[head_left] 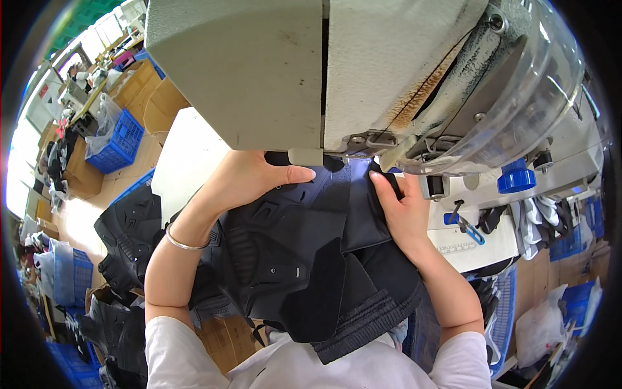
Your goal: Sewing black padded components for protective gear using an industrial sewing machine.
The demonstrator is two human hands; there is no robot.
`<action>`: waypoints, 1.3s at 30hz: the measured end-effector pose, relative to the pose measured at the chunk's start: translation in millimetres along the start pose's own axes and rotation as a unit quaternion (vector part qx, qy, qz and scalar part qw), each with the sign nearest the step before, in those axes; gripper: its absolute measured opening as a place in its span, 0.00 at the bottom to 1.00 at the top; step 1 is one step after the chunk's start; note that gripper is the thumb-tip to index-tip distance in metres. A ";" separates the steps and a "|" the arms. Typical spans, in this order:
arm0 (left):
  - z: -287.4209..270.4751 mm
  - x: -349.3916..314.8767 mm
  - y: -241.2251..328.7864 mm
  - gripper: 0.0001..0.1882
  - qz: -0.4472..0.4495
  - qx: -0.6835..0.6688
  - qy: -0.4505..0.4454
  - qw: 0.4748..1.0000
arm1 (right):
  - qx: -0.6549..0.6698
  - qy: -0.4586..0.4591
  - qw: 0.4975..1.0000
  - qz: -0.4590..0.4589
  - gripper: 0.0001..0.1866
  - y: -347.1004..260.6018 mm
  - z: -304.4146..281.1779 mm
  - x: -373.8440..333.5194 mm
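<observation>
A black sewn piece (278, 240) with moulded, ribbed panels and a gathered elastic band (363, 324) spreads under the head of a pale sewing machine (240, 71) and hangs toward my lap. My left hand (259, 178) is on its far left part, thumb stretched over the material and the other fingers partly hidden by the machine. At the right, my right hand (402, 201) grips the edge of a smooth black panel, thumb on top. Light falls on the material between my hands. The needle area is hidden behind the machine head.
More black moulded pieces (133, 236) lie to the left. A clear plastic guard (518, 97) and blue knob (516, 176) are on the machine's right. Blue-handled snips (472, 230) lie on the white table (447, 256). Blue crates (116, 142) stand around.
</observation>
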State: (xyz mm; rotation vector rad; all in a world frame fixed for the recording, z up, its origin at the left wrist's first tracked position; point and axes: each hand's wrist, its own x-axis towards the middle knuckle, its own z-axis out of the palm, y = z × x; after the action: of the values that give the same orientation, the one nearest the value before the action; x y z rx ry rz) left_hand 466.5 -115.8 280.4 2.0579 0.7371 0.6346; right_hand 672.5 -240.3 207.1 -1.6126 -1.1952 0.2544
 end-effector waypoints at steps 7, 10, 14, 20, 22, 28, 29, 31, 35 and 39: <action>0.8 -0.9 -5.0 0.25 0.004 0.000 0.005 1.000 | 0.026 0.009 0.999 -0.034 0.12 5.9 2.5 0.1; 1.2 0.2 -8.0 0.24 0.008 -0.013 0.004 1.000 | 0.030 0.007 0.999 -0.026 0.13 3.4 2.8 0.5; 2.4 3.6 -8.8 0.22 0.001 -0.020 -0.002 1.000 | 0.036 0.029 0.999 -0.028 0.18 0.9 1.3 2.6; 2.7 2.8 -11.9 0.21 0.002 -0.014 0.011 1.000 | 0.055 0.033 0.998 -0.014 0.21 5.2 4.2 6.5; 3.3 3.5 -11.6 0.21 -0.002 -0.019 0.010 1.000 | 0.053 0.041 0.998 -0.019 0.22 4.3 2.4 6.8; 5.4 3.6 -10.8 0.22 0.015 -0.003 0.022 1.000 | 0.051 0.043 0.998 -0.021 0.22 3.8 0.6 8.7; 5.5 3.6 -12.0 0.23 0.019 -0.028 0.017 0.999 | 0.048 0.044 0.998 -0.020 0.21 4.6 0.5 8.8; 5.6 2.0 -12.6 0.23 0.010 -0.027 0.023 0.999 | 0.046 0.039 0.998 -0.021 0.21 4.6 1.2 8.9; 5.7 1.7 -19.0 0.23 0.023 -0.036 0.020 0.999 | 0.030 0.041 0.997 -0.055 0.21 2.9 -0.5 10.3; 9.7 0.7 -15.7 0.23 0.042 -0.039 0.034 0.998 | 0.022 -0.018 0.999 -0.015 0.17 14.0 -7.3 17.7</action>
State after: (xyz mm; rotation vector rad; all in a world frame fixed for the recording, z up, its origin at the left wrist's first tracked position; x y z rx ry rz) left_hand 469.1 -113.1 262.3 2.0124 0.6579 0.7726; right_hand 693.7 -230.0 205.4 -1.5559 -1.2327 0.2902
